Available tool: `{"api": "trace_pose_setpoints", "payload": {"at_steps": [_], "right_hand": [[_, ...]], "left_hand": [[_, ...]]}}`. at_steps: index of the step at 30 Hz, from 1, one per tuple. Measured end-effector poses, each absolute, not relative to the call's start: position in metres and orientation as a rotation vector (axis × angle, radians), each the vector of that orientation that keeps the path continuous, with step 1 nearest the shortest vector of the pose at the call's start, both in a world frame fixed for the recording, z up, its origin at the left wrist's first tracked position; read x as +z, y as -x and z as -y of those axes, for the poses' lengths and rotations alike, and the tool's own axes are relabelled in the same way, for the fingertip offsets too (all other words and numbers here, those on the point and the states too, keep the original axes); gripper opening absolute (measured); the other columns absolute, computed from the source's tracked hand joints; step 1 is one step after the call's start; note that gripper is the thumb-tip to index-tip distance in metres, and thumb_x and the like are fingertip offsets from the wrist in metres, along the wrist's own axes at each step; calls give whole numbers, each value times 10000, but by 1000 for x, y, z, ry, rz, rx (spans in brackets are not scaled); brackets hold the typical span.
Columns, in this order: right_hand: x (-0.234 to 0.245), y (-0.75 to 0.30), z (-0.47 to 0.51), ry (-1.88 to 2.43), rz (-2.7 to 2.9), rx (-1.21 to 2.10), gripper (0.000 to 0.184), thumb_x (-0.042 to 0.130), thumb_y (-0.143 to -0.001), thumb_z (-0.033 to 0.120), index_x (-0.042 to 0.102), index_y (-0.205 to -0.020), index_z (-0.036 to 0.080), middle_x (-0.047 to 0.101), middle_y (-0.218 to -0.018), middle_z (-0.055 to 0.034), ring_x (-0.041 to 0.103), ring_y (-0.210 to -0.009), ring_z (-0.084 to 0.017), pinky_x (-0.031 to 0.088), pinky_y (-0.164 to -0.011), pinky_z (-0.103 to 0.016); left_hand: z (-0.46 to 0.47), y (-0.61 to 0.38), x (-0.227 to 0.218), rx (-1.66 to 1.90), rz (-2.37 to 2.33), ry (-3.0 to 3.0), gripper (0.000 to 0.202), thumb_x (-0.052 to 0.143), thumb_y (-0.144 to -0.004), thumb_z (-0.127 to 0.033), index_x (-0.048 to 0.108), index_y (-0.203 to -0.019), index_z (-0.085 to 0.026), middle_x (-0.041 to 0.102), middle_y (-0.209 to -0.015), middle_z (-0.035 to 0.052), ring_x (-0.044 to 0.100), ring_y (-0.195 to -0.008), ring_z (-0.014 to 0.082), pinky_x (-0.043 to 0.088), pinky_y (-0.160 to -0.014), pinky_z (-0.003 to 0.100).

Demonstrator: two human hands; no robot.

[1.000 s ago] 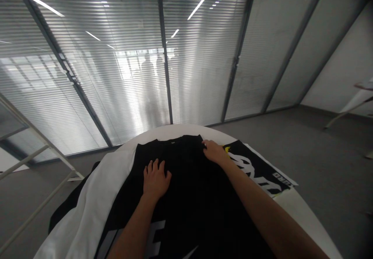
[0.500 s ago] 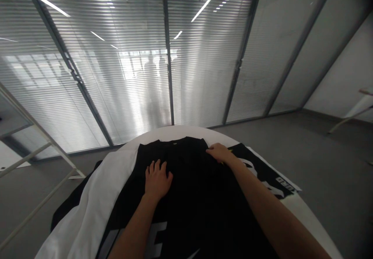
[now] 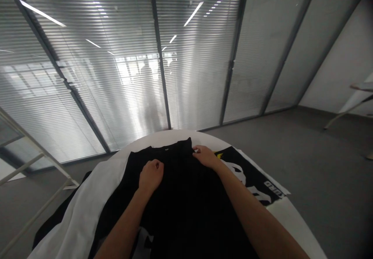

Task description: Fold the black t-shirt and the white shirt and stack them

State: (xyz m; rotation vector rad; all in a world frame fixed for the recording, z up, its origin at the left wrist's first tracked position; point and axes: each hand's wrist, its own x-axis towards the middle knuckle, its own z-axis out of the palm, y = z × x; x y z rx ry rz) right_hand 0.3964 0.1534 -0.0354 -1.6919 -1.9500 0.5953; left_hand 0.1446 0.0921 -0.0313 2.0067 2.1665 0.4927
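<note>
Unreadable block lettering on the printed cloth and illegible, partial grey print on the black shirt.

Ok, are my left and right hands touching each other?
Apart. The head view shows it: a clear stretch of the black shirt lies between the left hand and the right hand.

Left hand curled, formerly splayed; black shirt newly rumpled
</note>
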Motion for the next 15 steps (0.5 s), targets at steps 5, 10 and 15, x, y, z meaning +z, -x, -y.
{"api": "trace_pose_setpoints", "payload": {"at_steps": [5, 10, 15], "right_hand": [[-39, -382, -146, 1654, 1980, 499, 363, 523, -832, 221, 671, -1161, 185, 712, -1111, -66, 646, -1005, -204, 442, -895, -278], [-44, -375, -144, 1618, 2046, 541, 368, 497, -854, 232, 655, -1184, 196, 691, -1179, -70, 623, -1090, -213, 426, -949, -302], [-41, -372, -145, 1637, 2042, 599, 381, 494, -851, 225, 646, -1198, 183, 682, -1196, -83, 619, -1105, -221, 425, -946, -311]], "left_hand": [[-134, -182, -14, -15, -1996, -2135, 396, 406, -904, -391, 692, -1073, -175, 720, -1083, 129, 681, -986, 262, 505, -803, 331], [-133, -169, -6, -227, -1954, -2150, 340, 558, -788, -415, 730, -906, -146, 723, -1033, 197, 678, -991, 363, 519, -805, 434], [-137, -146, 2, -59, -1804, -1865, 356, 423, -876, -399, 663, -956, -149, 728, -940, 137, 698, -657, 208, 531, -563, 293]]}}
